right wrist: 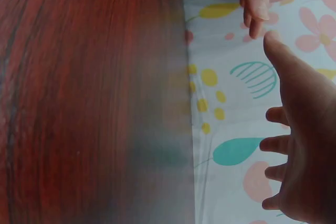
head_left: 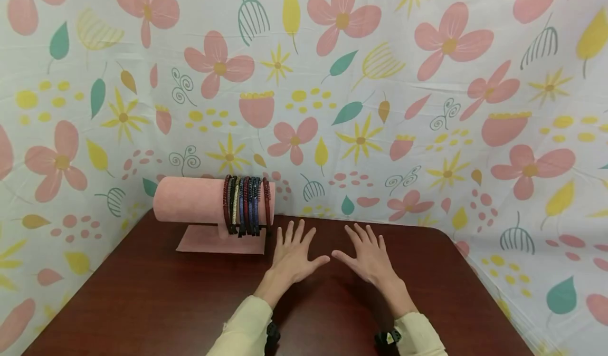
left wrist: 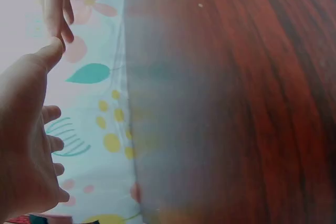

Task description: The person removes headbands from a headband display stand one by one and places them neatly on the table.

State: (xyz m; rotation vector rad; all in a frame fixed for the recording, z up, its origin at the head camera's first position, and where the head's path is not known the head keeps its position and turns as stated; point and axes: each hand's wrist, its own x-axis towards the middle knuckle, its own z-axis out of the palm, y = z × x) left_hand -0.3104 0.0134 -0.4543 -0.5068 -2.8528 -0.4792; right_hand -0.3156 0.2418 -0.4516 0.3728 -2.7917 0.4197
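Note:
A pink T-bar stand with a padded roll (head_left: 187, 198) stands at the back left of the table. Several slim, beaded bands that look like headbands (head_left: 244, 203) hang side by side over the roll's right half, in dark red, black, gold and blue. My left hand (head_left: 292, 256) is just right of the stand's base, fingers spread and nothing in it. Palm down, my right hand (head_left: 372, 261) is spread out too, with its thumb pointing at the left thumb across a small gap. In the wrist views, the left hand (left wrist: 23, 145) and right hand (right wrist: 310, 129) hold nothing.
The dark red-brown wooden table (head_left: 157, 303) has rounded far corners. A white cloth (head_left: 304, 108) printed with flowers and leaves hangs behind it and along both sides. Each wrist carries a black strapped device (head_left: 272, 337) below a pale yellow sleeve (head_left: 242, 327).

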